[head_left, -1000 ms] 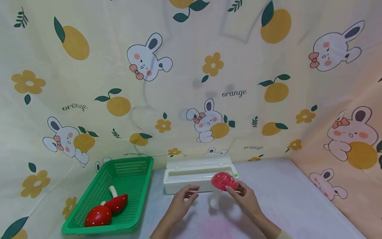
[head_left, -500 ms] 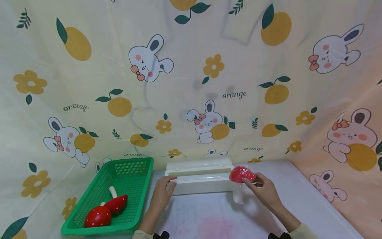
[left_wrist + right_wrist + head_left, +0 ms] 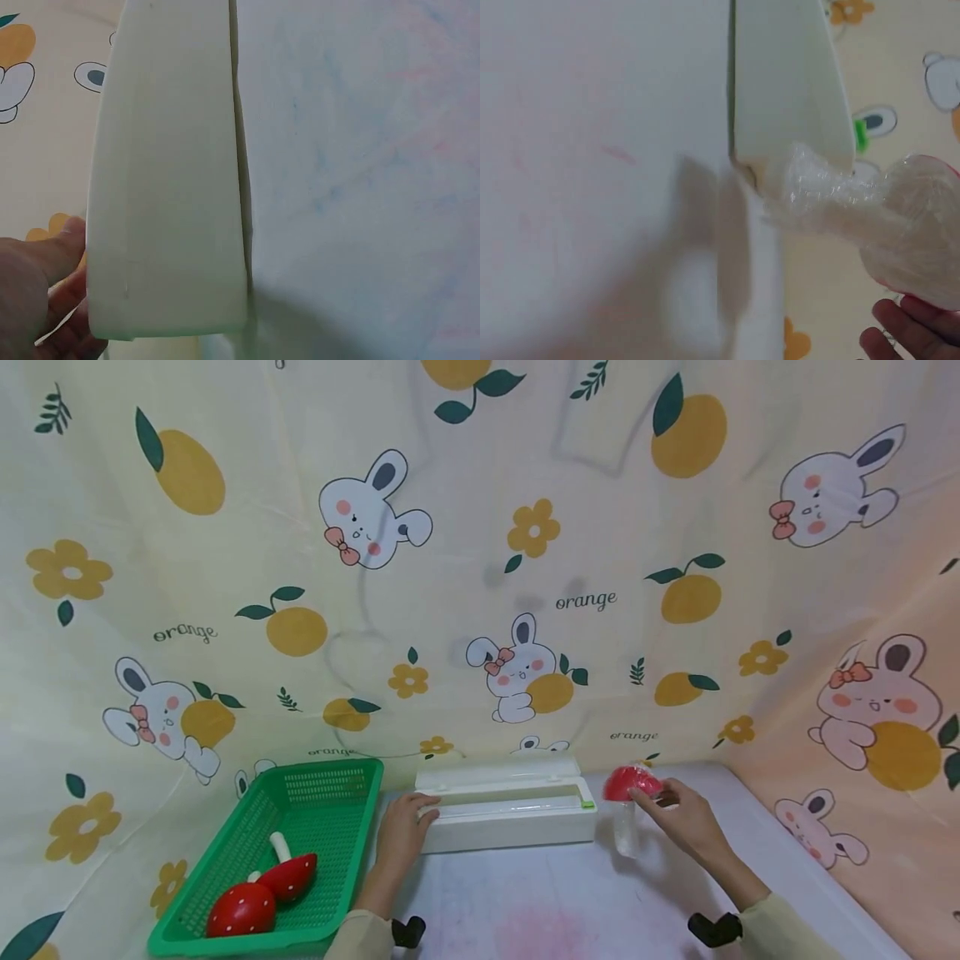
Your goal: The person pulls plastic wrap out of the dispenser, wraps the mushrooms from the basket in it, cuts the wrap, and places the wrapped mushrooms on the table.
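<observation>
You've got the wrapped mushroom [image 3: 621, 786] pinched at the cap in your right hand [image 3: 696, 824], stem [image 3: 626, 833] down, just right of the box [image 3: 513, 834], toward the worktop [image 3: 540, 902]'s far right corner; left hand [image 3: 400, 837] half-curled at the box's left end, can't tell if gripping.

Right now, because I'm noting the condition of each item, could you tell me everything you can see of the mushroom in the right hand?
The mushroom has a rounded red cap and a pale stem, covered in clear, shiny film that looks wrinkled around the stem. It is held roughly upright, cap on top, just right of the white box. The right hand grips the cap's edge. Whether the stem's end touches the table is unclear.
</observation>
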`<state>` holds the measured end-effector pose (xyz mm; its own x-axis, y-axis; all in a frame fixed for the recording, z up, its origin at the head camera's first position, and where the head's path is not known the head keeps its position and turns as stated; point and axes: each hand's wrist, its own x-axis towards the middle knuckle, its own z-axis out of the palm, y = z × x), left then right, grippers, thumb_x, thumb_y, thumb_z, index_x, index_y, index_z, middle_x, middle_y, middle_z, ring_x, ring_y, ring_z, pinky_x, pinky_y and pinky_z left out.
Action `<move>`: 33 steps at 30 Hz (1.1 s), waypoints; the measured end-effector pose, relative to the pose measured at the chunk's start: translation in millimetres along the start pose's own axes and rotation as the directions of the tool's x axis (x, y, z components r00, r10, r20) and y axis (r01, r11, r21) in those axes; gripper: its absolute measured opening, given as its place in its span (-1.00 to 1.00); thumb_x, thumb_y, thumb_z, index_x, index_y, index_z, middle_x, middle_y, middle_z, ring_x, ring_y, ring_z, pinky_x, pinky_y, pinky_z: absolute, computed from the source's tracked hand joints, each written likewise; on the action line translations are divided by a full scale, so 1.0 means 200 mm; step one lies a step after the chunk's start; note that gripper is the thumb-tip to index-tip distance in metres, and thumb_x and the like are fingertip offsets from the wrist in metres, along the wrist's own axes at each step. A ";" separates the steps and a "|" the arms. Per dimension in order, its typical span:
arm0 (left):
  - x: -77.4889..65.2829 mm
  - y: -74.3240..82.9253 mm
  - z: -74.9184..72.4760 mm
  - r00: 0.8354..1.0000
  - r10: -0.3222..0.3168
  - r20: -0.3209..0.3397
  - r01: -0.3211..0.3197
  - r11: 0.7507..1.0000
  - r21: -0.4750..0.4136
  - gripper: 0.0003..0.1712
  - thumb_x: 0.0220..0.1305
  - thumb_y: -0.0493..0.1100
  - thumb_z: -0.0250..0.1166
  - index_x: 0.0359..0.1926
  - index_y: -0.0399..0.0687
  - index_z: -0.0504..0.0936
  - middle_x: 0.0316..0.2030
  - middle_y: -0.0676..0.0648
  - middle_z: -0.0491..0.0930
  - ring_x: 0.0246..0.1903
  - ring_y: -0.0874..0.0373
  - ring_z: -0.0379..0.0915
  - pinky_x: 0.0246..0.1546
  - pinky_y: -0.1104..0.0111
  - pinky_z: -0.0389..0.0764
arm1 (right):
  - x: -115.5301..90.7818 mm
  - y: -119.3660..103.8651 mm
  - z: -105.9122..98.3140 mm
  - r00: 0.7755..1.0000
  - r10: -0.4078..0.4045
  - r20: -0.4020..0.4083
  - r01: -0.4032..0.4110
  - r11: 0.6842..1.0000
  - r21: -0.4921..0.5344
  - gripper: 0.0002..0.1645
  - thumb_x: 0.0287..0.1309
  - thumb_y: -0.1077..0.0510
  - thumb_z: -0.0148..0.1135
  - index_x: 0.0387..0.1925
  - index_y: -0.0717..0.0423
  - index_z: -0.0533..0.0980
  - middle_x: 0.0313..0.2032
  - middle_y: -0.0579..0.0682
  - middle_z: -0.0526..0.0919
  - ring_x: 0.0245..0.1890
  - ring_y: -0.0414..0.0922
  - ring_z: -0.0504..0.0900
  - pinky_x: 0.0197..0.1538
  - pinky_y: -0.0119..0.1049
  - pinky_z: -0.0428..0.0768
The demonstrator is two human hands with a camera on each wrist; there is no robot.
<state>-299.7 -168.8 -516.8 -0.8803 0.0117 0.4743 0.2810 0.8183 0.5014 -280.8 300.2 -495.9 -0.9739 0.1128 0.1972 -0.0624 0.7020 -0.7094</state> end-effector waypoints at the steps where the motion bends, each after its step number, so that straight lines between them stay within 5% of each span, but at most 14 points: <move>1: 0.00 0.00 0.00 1.000 0.005 0.001 -0.005 1.000 0.011 -0.78 0.32 -0.21 0.53 -0.02 0.00 0.87 0.01 -0.12 0.75 0.06 -0.17 0.62 0.08 -0.05 0.62 | 0.02 0.01 0.00 1.000 0.010 0.009 -0.010 1.000 -0.010 -0.06 0.32 -0.45 0.35 0.19 0.35 0.49 0.09 0.36 0.67 0.08 0.23 0.63 -0.09 -0.01 0.77; 10: 0.02 0.00 0.02 0.999 -0.042 0.015 0.041 0.997 0.059 -0.92 0.29 -0.16 0.56 -0.19 0.11 0.88 -0.05 -0.06 0.77 0.04 -0.13 0.62 0.06 -0.05 0.63 | 0.16 0.06 0.02 0.990 0.100 0.103 -0.093 0.993 -0.069 0.07 0.30 -0.56 0.26 0.16 0.41 0.46 0.05 0.37 0.64 -0.02 0.17 0.60 -0.17 -0.11 0.73; 21: 0.04 -0.01 0.06 0.985 -0.169 -0.008 0.169 0.986 -0.001 -0.95 0.34 -0.08 0.55 -0.20 0.16 0.83 -0.11 0.01 0.77 0.03 -0.08 0.60 0.00 -0.03 0.62 | 0.27 0.08 0.12 0.960 0.212 0.184 -0.198 0.976 -0.091 0.33 0.31 -0.66 0.09 0.36 0.57 0.33 0.27 0.55 0.48 0.19 0.38 0.52 0.20 0.26 0.61; 27: 0.05 -0.02 0.07 0.984 -0.172 -0.042 0.170 0.984 -0.058 -0.91 0.30 -0.08 0.57 -0.22 0.11 0.82 -0.20 0.04 0.78 -0.11 0.03 0.57 -0.14 0.08 0.59 | 0.31 0.10 0.16 0.943 0.250 0.219 -0.234 0.967 -0.097 0.36 0.34 -0.66 0.04 0.41 0.60 0.28 0.34 0.58 0.41 0.28 0.44 0.45 0.33 0.35 0.49; 30: 0.05 -0.03 0.07 0.985 -0.166 -0.054 0.163 0.985 -0.064 -0.94 0.33 -0.09 0.55 -0.25 0.12 0.81 -0.21 0.05 0.78 -0.13 0.05 0.57 -0.14 0.09 0.60 | 0.30 0.08 0.17 0.955 0.230 0.189 -0.212 0.971 -0.109 0.36 0.34 -0.65 0.06 0.46 0.57 0.23 0.39 0.59 0.33 0.34 0.47 0.38 0.35 0.40 0.46; 33: 0.06 -0.04 0.08 0.983 -0.177 -0.059 0.172 0.983 -0.069 -0.94 0.37 -0.07 0.53 -0.26 0.12 0.81 -0.22 0.06 0.77 -0.14 0.05 0.57 -0.15 0.10 0.59 | 0.28 0.05 0.20 0.991 0.120 0.066 -0.108 0.982 -0.156 0.23 0.37 -0.52 0.18 0.48 0.50 0.26 0.41 0.57 0.30 0.38 0.50 0.30 0.36 0.46 0.40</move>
<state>-318.4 -165.3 -526.7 -0.8919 -0.1671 0.4203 0.1506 0.7666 0.6242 -345.2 285.0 -518.3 -0.9865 0.1496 0.0662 0.0782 0.7870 -0.6120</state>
